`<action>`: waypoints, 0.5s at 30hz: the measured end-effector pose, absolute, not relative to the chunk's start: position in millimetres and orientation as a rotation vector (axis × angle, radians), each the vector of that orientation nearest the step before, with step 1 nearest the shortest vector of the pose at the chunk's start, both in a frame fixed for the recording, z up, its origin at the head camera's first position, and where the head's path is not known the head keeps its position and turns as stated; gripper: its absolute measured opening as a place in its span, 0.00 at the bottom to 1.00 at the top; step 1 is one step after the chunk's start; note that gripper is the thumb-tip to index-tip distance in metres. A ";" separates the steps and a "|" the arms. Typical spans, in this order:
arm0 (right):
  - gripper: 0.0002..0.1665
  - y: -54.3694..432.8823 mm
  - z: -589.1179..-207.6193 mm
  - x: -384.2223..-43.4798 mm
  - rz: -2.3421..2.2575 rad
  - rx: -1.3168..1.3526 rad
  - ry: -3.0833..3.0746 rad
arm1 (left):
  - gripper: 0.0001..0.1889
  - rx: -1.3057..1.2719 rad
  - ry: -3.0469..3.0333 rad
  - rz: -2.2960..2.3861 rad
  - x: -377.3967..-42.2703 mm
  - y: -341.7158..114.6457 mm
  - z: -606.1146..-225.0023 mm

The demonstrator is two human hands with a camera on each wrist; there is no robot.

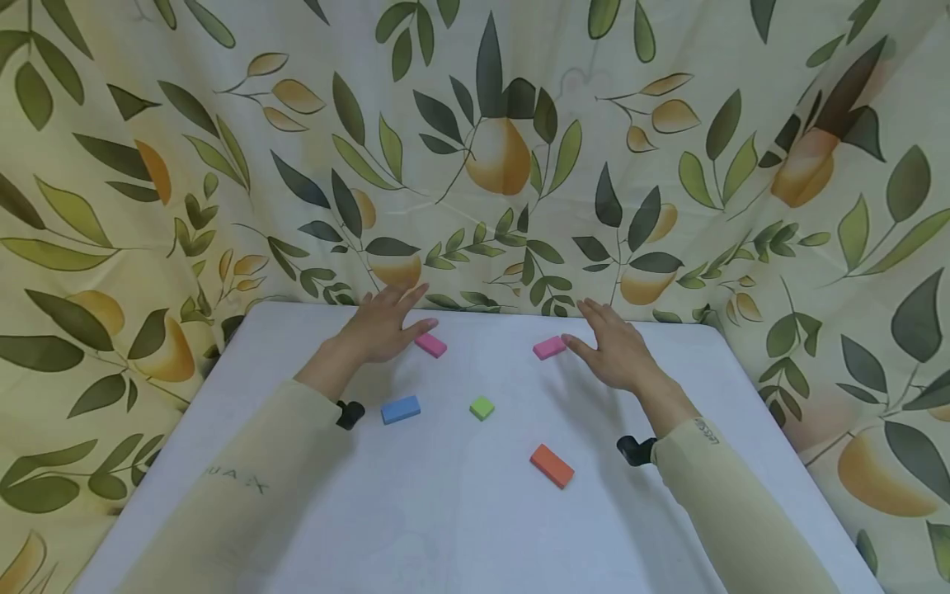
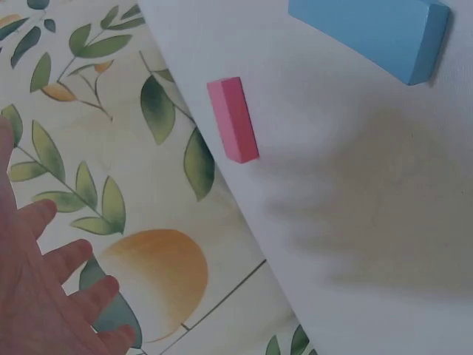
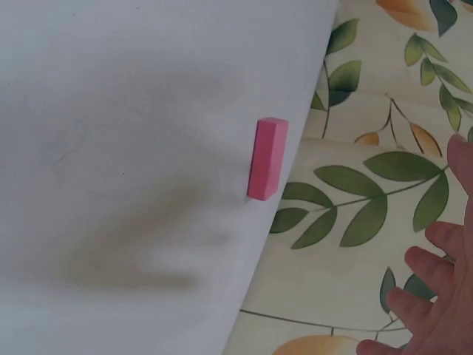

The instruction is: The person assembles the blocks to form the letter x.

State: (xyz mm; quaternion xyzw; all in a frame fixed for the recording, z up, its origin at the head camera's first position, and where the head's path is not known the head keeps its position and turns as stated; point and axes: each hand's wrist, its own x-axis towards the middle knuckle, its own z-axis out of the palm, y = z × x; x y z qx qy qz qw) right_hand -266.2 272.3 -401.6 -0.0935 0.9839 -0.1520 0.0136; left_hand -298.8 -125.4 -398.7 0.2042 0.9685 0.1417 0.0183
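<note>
My left hand (image 1: 382, 326) hovers with spread fingers over the far left of the table, its thumb overlapping a pink block (image 1: 432, 345) in the head view. On the other side my right hand (image 1: 614, 345) is likewise raised, fingers apart, the thumb tip beside a second pink block (image 1: 549, 348). Both hands hold nothing. Nearer to me lie a blue block (image 1: 401, 410), a small green block (image 1: 482, 408) and an orange block (image 1: 552, 466). The left wrist view has a pink block (image 2: 235, 120) and the blue block (image 2: 377, 33); the right wrist view has one pink block (image 3: 267, 159).
A white table (image 1: 445, 528) carries all the blocks. Behind it and along both sides hangs a curtain (image 1: 482, 231) printed with leaves and fruit. Each wrist wears a small black camera (image 1: 636, 450). Hand shadows fall on the tabletop.
</note>
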 end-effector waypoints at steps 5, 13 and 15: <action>0.49 272.4 -403.5 -264.6 -0.470 -0.302 3.073 | 0.41 0.632 3.003 0.458 -297.8 -124.0 -399.5; 0.48 271.7 -404.2 -258.8 -0.487 -0.351 3.078 | 0.41 0.646 2.996 0.497 -295.0 -120.3 -401.0; 0.47 270.6 -403.8 -257.0 -0.497 -0.355 3.077 | 0.41 0.647 2.992 0.509 -294.2 -118.7 -401.8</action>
